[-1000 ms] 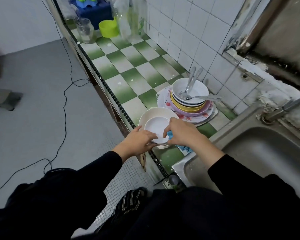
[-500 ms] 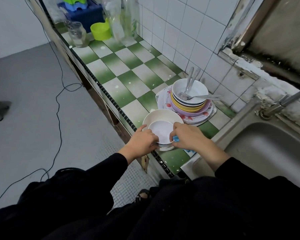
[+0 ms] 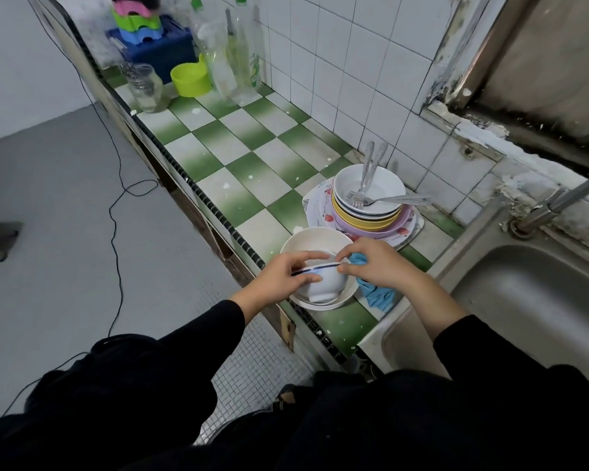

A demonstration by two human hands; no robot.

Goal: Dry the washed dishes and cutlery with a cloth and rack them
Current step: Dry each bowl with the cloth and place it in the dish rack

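Note:
A small white bowl with a blue rim line (image 3: 323,283) is tilted on its side over a larger cream bowl (image 3: 315,241) near the counter's front edge. My left hand (image 3: 286,275) grips the small bowl's rim from the left. Opposite it, my right hand (image 3: 376,261) pinches the rim while holding a blue cloth (image 3: 376,294) that hangs beneath it. Behind stands a stack of plates and bowls (image 3: 368,212), topped by a white bowl with forks and spoons (image 3: 366,185) in it.
The green-and-white checked counter (image 3: 238,154) runs back to a glass jar (image 3: 147,88), a lime cup (image 3: 189,79), bottles (image 3: 238,52) and a blue crate (image 3: 157,49). A steel sink (image 3: 531,300) with a tap (image 3: 558,202) lies right. A black cable (image 3: 114,212) crosses the grey floor.
The small bowl, upright inside the cream bowl before, is now lifted and tipped on its side between both hands. The view has shifted closer to the counter.

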